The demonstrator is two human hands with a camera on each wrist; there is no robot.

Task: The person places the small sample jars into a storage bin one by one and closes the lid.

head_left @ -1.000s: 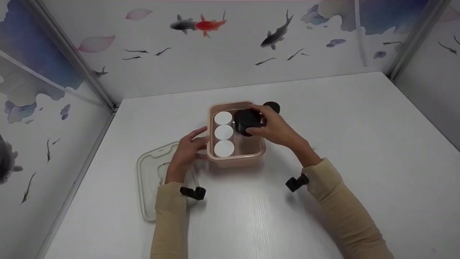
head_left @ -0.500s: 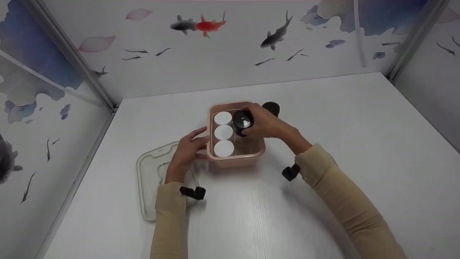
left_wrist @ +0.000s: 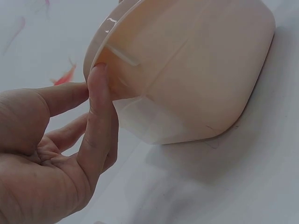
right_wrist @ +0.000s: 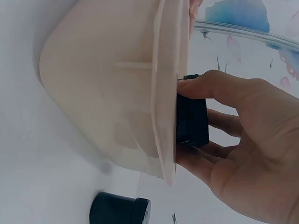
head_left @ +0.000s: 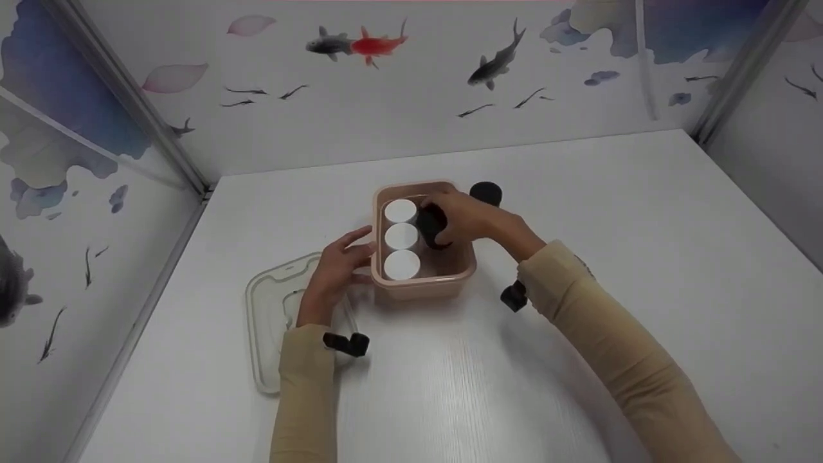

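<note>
A pink plastic container (head_left: 424,289) stands on the table with several round jars inside. Three white-lidded jars (head_left: 402,236) line its left side. My right hand (head_left: 472,215) reaches over the right rim and grips a black jar (head_left: 432,225) by its sides. In the right wrist view, this black jar (right_wrist: 192,119) sticks partly above the rim between thumb and fingers. My left hand (head_left: 334,273) steadies the container's left wall. The left wrist view shows its fingertips (left_wrist: 98,77) touching just under the rim, fingers fairly straight.
Another black jar (head_left: 486,193) stands just behind the container's right side, also in the right wrist view. A pale translucent lid (head_left: 260,334) lies on the table, partly under the left forearm. Printed wall panels (head_left: 418,122) enclose the table at the back and sides.
My right hand has moved left and tilted the black jar, then straightened and lowered it deeper into the container beside the white-lidded jars. The left hand has stayed put.
</note>
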